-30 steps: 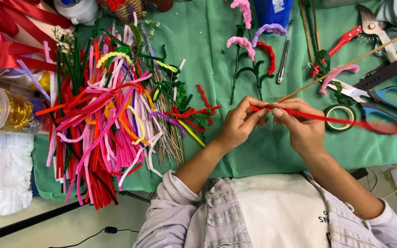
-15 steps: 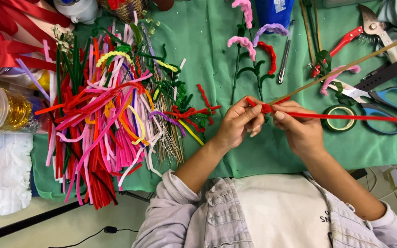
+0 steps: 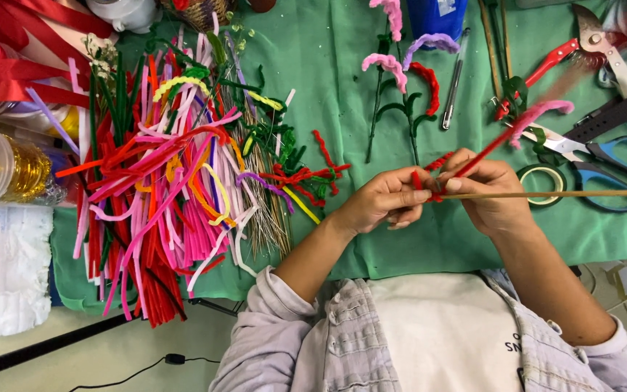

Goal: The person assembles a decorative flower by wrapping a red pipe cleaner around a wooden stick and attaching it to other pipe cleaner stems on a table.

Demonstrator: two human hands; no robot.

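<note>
Since half a second ago the red pipe cleaner point(image 3: 489, 149) has swung from lying level to slanting up toward the far right corner of the green cloth point(image 3: 342, 101), its free end blurred. The left hand point(image 3: 380, 205) pinches a short red bit against the thin wooden stick point(image 3: 546, 194) between thumb and forefinger. The right hand point(image 3: 489, 192) has its fingers pressed together around both the stick and the pipe cleaner.

The pipe cleaner looks light, fuzzy and easily bent, likely holding whatever shape it is given, so gripping close to the wrap seems best. The stick looks stiff but thin and could snap.

Open room lies on the cloth toward the near edge. Scissors point(image 3: 604, 156) and a tape ring point(image 3: 538, 181) lie close on the right, and a heap of pipe cleaners point(image 3: 161, 181) fills the left.
</note>
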